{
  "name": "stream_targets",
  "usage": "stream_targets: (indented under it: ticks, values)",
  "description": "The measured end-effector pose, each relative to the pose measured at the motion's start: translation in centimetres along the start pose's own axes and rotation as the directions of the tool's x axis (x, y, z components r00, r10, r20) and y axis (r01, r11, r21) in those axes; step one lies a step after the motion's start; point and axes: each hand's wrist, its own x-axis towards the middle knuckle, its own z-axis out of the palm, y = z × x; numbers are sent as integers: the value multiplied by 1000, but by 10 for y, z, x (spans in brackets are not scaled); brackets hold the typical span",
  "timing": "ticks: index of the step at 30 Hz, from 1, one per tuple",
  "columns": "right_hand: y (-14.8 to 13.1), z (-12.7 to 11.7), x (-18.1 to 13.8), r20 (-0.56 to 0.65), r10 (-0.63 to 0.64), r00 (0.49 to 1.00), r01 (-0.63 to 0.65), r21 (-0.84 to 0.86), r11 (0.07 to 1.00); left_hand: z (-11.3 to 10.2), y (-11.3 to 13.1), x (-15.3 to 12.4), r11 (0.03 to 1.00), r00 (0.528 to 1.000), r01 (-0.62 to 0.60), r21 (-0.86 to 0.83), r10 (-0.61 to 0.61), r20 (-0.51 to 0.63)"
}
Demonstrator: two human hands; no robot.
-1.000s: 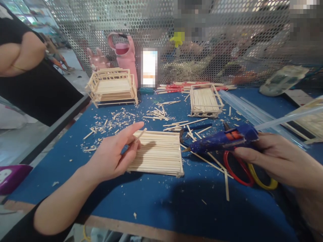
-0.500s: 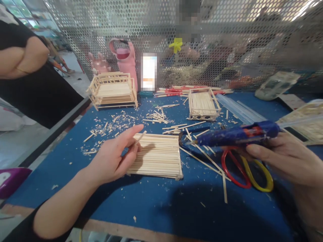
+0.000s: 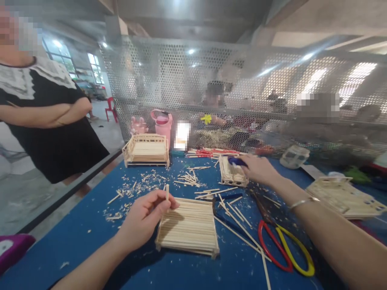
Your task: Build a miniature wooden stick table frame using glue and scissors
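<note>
My left hand [image 3: 144,217] pinches a short wooden stick [image 3: 167,192] upright at the left edge of a flat panel of wooden sticks [image 3: 190,227] lying on the blue table [image 3: 90,241]. My right hand [image 3: 256,169] reaches far across the table and grips the blue glue gun [image 3: 237,161], of which only a small part shows, beside a small stick crate [image 3: 231,174].
Red and yellow scissors [image 3: 284,249] lie at the right among loose long sticks. A stick bench model [image 3: 147,150] and a pink bottle [image 3: 162,123] stand at the back by the perforated screen. Another stick frame [image 3: 341,195] lies far right. A person in black stands at the left.
The view has tilted upward. My right hand carried the glue gun from near the scissors to the far side by the small crate. My left hand turned its stick upright.
</note>
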Motion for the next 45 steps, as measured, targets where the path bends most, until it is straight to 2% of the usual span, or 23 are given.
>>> stream_targets:
  ticks: [2,4,6,8,10,12,15,18,21,24,26,28,33,38,41,45]
  values:
    - [-10,0,8,-10,10,1000,-10,17,1000,-1,0,1,1000,1000,-20,23,20,-6]
    - [-26,-4,4,-55,33,998,-31,47,998,1,1,2,999,999,32,-4,-32,-7]
    - [-48,-13,-12,-106,46,993,-34,113,993,6,6,5,985,990,144,-92,-143,14]
    - [-74,-23,-38,-74,8,997,11,249,969,16,13,9,957,976,219,-191,-212,53]
    - [-99,-32,-64,97,-84,992,4,634,773,31,22,14,941,972,228,-249,-205,117]
    - [-117,-37,-85,182,-154,971,-64,822,566,45,30,19,940,967,224,-257,-183,177]
    - [-125,-35,-100,250,-84,965,-206,914,348,61,38,27,955,961,196,-221,-142,238]
    - [-114,-25,-101,309,-21,951,-301,937,177,69,42,34,961,932,204,-189,-131,339]
    - [-98,-14,-101,326,2,945,-325,942,80,69,45,43,978,896,188,-92,-133,424]
    - [-87,-8,-104,378,29,925,-379,916,134,65,43,54,980,918,15,197,-91,385]
    - [-85,-3,-107,451,15,892,-444,872,203,61,37,60,909,941,-77,410,-70,332]
    - [-86,2,-109,503,-18,864,-481,835,268,59,28,63,839,941,-107,533,-87,326]
    - [-89,11,-111,526,-72,848,-450,784,427,61,8,61,768,904,-192,610,-104,416]
    - [-90,9,-108,541,-39,840,-432,712,554,63,5,60,746,890,-208,633,-124,438]
    - [-90,8,-105,537,-17,843,-423,683,595,64,7,61,734,894,-205,647,-129,430]
    - [-91,6,-103,546,-39,837,-417,682,602,65,8,60,732,892,-201,651,-138,430]
